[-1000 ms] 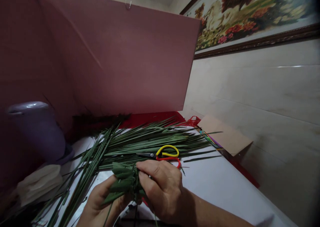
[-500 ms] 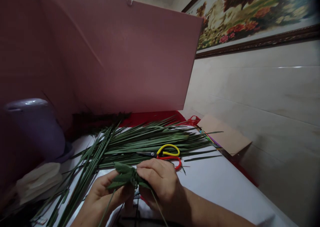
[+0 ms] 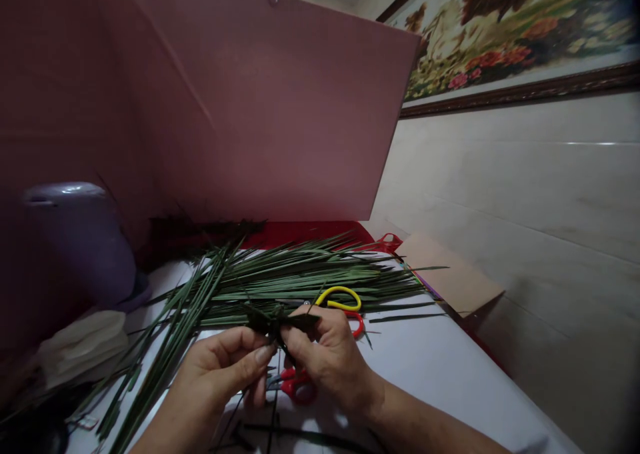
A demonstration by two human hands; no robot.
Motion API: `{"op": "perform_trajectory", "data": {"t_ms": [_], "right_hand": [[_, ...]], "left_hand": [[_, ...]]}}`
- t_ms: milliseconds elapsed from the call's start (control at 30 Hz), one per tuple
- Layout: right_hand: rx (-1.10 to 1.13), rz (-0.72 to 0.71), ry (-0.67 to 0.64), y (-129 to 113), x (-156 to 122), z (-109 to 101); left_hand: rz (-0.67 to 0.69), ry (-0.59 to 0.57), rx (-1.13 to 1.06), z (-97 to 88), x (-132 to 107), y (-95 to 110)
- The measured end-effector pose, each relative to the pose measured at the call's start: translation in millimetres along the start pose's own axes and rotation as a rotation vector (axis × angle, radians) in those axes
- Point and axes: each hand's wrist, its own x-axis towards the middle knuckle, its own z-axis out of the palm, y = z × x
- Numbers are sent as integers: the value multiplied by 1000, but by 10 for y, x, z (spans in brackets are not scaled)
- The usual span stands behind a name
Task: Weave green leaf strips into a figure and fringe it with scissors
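Observation:
Between my two hands is a small woven piece of green leaf strips [image 3: 259, 320], with pointed leaf ends sticking out at the sides. My left hand [image 3: 220, 374] pinches its lower left part between thumb and fingers. On the other side, my right hand [image 3: 333, 357] grips it with thumb and bent fingers. Just beyond the right hand lie scissors with yellow and red handles [image 3: 340, 298], partly covered by that hand. Beneath my hands, small red-handled scissors [image 3: 300, 387] rest on the white table cover, close to dark loose strips [image 3: 310, 434].
Long green leaves [image 3: 310, 271] spread across the back of the white-covered table [image 3: 440, 374], and more run down the left. A purple bin [image 3: 83, 247] and white tissue packs [image 3: 85, 347] stand left. Brown cardboard [image 3: 450, 274] leans at the right wall. A pink panel [image 3: 270, 107] rises behind.
The woven piece has been tipped and turned, now showing a darker side. My hands have shifted slightly, uncovering the small red-handled scissors below. The head view has moved a little.

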Motion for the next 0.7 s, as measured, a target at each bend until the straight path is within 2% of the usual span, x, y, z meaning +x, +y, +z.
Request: {"op": "perform_trajectory", "data": {"t_ms": [167,267,400,700], "right_hand": [[291,357,-31,30,-8,59],[339,470,-14,71,-24,109],[391,530,-28,160,-38,154],[396,565,-62,137,0,168]], "left_hand": [[-74,35,78,6,30,-91],[-18,86,222,37,6,-114],[101,98,405,68,-47,-91],[-44,119,290,61,-36,-49]]}}
